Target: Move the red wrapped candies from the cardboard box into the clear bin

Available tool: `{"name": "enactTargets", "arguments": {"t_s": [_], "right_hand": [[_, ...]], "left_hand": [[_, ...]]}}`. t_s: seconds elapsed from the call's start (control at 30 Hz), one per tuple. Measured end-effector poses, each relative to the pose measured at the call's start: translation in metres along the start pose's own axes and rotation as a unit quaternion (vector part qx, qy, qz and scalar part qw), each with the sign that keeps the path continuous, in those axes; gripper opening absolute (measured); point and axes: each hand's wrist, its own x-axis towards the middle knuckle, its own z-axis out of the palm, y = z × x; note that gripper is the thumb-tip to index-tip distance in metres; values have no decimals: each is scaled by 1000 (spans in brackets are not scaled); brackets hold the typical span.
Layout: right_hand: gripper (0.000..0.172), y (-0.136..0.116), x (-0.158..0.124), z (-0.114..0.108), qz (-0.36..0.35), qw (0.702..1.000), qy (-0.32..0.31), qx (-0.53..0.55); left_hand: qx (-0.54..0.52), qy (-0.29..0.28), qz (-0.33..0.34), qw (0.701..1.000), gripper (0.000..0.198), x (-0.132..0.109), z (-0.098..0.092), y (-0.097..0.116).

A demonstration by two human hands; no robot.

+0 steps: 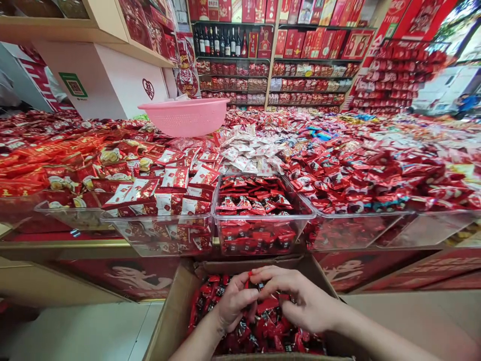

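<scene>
Both hands are above an open cardboard box (171, 306) filled with small candies (240, 338) in shiny red and black wrappers. My left hand (236, 303) has its fingers curled, with a bit of red wrapper at the fingertips. From the right, my right hand (300, 298) meets it, its fingers bent over the same spot and the thumb tucked lower. How many candies lie between the hands is hidden. Just beyond the box, a clear plastic bin (265, 217) holds similar red-wrapped candies (255, 200), stacked lower than in the neighbouring bins.
Left of that bin stands another clear bin (158, 220) heaped with red-and-white packets. White packets (248, 150) are piled behind. A pink plastic basket (186, 118) rests on the candy display. Shelves of red boxes and bottles (218, 42) line the back.
</scene>
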Motion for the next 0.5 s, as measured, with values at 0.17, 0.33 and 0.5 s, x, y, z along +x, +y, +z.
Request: {"name": "enactTargets", "arguments": {"t_s": [0.17,0.33,0.5], "right_hand": [[24,24,-1,12,141,975,173,-2],[17,15,5,3,183,976,85,-79],[15,-48,28,-42,23,978,152,-142]], "left_hand": [[92,15,-16,996,28,2,-1,-4],[133,5,-12,991,23,3,-5,-11],[46,5,39,998,29,6,-7,-10]]}}
